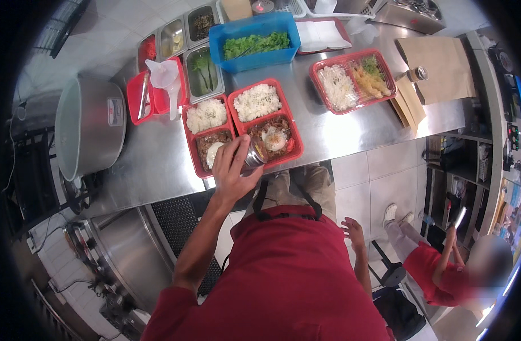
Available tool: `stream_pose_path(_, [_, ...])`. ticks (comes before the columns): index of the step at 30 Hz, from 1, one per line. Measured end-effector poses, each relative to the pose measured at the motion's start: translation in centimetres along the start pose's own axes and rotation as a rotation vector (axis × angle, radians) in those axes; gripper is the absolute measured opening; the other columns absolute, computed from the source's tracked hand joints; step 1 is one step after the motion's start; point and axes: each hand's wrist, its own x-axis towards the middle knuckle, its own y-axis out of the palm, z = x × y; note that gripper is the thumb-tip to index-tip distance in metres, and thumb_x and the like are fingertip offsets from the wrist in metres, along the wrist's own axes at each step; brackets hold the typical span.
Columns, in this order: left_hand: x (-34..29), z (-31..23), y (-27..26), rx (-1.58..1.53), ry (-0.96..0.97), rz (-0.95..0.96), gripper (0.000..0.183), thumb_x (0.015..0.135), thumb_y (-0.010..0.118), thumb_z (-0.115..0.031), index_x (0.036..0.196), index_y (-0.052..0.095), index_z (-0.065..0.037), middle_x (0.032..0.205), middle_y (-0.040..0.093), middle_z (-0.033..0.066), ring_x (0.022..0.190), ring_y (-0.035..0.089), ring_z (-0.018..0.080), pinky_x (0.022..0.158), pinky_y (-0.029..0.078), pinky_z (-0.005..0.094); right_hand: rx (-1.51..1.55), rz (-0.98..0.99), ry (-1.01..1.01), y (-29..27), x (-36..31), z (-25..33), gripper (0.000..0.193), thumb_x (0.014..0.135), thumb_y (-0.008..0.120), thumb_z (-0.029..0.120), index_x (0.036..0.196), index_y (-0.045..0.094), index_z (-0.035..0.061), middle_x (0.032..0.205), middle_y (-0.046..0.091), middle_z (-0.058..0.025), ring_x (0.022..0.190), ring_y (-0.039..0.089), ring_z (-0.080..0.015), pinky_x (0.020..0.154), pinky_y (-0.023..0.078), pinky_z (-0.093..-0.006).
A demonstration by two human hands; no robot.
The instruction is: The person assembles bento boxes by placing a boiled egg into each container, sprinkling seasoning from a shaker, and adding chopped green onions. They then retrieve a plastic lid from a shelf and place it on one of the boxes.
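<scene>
My left hand (pixel 235 171) grips a small spice shaker (pixel 254 156) with a metal top, tilted over the lower edges of two red meal trays. The left meal tray (pixel 190 142) holds rice (pixel 206 115) with dark flecks, brown meat and a pale egg half hidden by my fingers. In the right meal tray (pixel 295 132) lie more rice, shredded brown meat and an egg (pixel 273 138) dusted with orange-red seasoning. A bit of red garnish sits beside that egg. My right hand (pixel 353 232) hangs low by my side, fingers apart, holding nothing.
Behind the trays stand a blue bin (pixel 254 62) of green leaves and metal ingredient pans (pixel 203 74). A lidded red meal tray (pixel 351 82), paper bags (pixel 442 79) and another shaker (pixel 418 74) lie right. A large pot (pixel 90 128) stands left. Another person (pixel 436 273) is at lower right.
</scene>
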Motion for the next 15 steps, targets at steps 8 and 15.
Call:
stream_pose_path(8, [-0.2, 1.4, -0.4, 0.046, -0.039, -0.027, 0.074, 0.060, 0.081, -0.011, 0.130, 0.060, -0.003, 0.120, 0.061, 0.0127, 0.098, 0.060, 0.0310, 0.084, 0.050, 0.0405, 0.039, -0.041, -0.145, -0.4, 0.6, 3.5, 0.043, 0.101, 0.051, 0.031, 0.136, 0.053, 0.0058, 0.122, 0.066, -0.0133, 0.102, 0.066, -0.0249, 0.081, 0.053, -0.0390])
stream_pose_path(15, [-2.6, 0.5, -1.8, -0.027, -0.081, -0.001, 0.076, 0.059, 0.081, -0.010, 0.132, 0.058, -0.004, 0.119, 0.061, 0.0120, 0.102, 0.060, 0.0305, 0.084, 0.050, 0.0417, -0.034, -0.019, -0.003, -0.8, 0.8, 2.4, 0.043, 0.100, 0.051, 0.028, 0.137, 0.051, 0.0047, 0.122, 0.065, -0.0135, 0.102, 0.066, -0.0251, 0.080, 0.053, -0.0393])
